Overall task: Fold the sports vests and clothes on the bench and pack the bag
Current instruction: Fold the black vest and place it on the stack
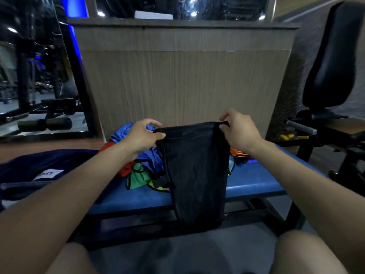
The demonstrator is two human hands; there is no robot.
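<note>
Black garment (195, 171) hides much of the clothes pile (142, 165).

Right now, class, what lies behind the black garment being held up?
Behind the black garment sits a pile of sports vests on the blue bench: blue, red, green and orange pieces show beside it. The pile's middle is covered.

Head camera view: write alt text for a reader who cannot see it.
Two bare hands, left hand and right hand, hold a black garment up by its top edge so it hangs in front of a blue bench. A heap of coloured vests lies on the bench behind it.
</note>
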